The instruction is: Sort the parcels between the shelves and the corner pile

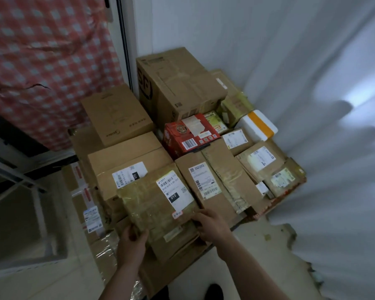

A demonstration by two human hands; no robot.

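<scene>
The taped parcel (pixel 154 202) might slip on its glossy wrap if either grip slackens, tumbling down the corner pile (pixel 178 83) it lies askew on. The left hand (pixel 132 237) pinches its near corner from 7 o'clock, fingers curled. The right hand (pixel 212 224) clasps its edge at 4 o'clock.

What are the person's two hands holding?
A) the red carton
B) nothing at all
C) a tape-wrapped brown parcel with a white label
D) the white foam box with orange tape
C: the left hand and the right hand each grip a near corner of the tape-wrapped brown parcel, whose white label reads 010.
</scene>
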